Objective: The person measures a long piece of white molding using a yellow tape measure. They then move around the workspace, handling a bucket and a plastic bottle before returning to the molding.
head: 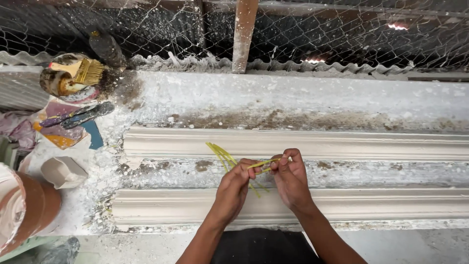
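My left hand (233, 188) and my right hand (291, 178) meet over the workbench, both pinching a small bundle of thin yellow-green strips (222, 154). The strips fan out up and to the left from my fingers, and a short piece spans between the two hands. Below and behind the hands lie two long white plaster cornice mouldings, the far moulding (342, 144) and the near moulding (381, 204), running left to right across a plaster-spattered bench (303, 98).
At the back left a round pot (58, 78) holds a yellow-bristled brush (80, 71). Dark-handled tools (85, 116) lie on coloured scraps beside it. A folded white piece (62, 171) and a brown plaster-smeared container (24, 208) stand at the left. Wire mesh (342, 29) and a wooden post (243, 34) close off the back.
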